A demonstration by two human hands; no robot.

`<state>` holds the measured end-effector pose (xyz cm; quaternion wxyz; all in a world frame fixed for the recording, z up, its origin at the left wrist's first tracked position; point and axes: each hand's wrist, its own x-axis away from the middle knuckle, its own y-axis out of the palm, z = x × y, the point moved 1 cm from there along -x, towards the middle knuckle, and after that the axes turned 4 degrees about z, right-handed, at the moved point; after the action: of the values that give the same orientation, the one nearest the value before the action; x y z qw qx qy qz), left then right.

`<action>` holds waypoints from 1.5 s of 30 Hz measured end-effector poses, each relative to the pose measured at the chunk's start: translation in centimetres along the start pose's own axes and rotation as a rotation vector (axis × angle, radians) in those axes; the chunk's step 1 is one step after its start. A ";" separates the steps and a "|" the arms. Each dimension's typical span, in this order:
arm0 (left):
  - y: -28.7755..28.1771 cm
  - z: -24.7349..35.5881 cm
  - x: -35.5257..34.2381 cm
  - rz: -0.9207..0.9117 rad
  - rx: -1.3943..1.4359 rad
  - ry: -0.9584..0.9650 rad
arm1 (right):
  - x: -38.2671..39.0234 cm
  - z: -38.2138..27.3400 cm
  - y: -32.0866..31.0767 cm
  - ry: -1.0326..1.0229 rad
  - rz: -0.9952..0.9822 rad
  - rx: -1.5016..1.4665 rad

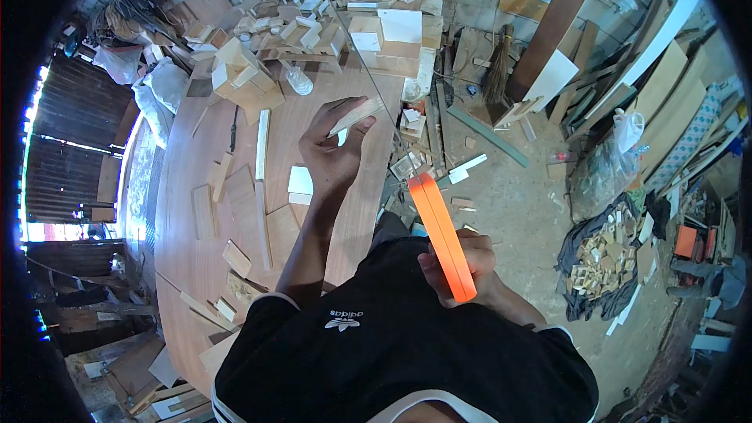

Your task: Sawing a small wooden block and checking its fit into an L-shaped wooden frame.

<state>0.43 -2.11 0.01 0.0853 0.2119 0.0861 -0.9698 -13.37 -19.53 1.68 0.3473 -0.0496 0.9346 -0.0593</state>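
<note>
My right hand point(479, 265) is wrapped round the orange handle point(442, 239) of a handsaw, close in front of my body. From the handle, the saw's thin blade point(398, 129) slants up and to the left, seen nearly edge-on. Over the right edge of the wooden table, my left hand point(333, 145) grips a small pale wood piece point(356, 116) between thumb and fingers. The blade passes at the right end of that piece; whether it touches or cuts into the wood, I cannot tell.
Loose boards and strips lie about the table point(313, 235), with a white-faced block point(300, 181) near my left forearm. A pale wooden box point(243, 78) and heaped offcuts point(313, 19) stand at the back. Planks point(560, 31) lean at right, above a cloth of scraps point(603, 262).
</note>
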 end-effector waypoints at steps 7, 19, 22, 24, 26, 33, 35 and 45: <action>-0.5 0.3 0.0 0.009 0.053 -0.027 | -0.2 0.3 -0.2 0.006 0.008 -0.020; 1.2 1.4 1.6 0.113 -0.120 0.606 | -0.2 1.2 -2.2 0.061 0.249 -0.056; 1.5 2.1 2.7 0.067 -0.161 0.572 | -0.8 0.7 -2.1 0.157 0.343 0.108; 1.9 2.4 3.0 0.036 -0.166 0.694 | -0.7 0.9 -1.9 0.169 0.363 0.138; 2.4 3.0 3.7 0.014 -0.221 0.725 | -0.6 1.4 -1.7 0.266 0.443 0.200; 5.2 3.0 6.4 -0.018 -0.107 0.637 | -1.0 2.9 -1.7 0.262 0.588 0.235; 6.0 3.5 6.8 -0.018 -0.091 0.580 | -1.0 2.8 -1.8 0.306 0.573 0.262; 6.9 2.0 6.5 -0.363 0.364 0.015 | -0.3 3.9 -2.5 0.502 0.706 0.213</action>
<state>-4.76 -10.01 -1.83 -0.1302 0.2121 -0.0526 -0.9671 -10.44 -22.23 -0.66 0.1117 0.3243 0.9383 -0.0432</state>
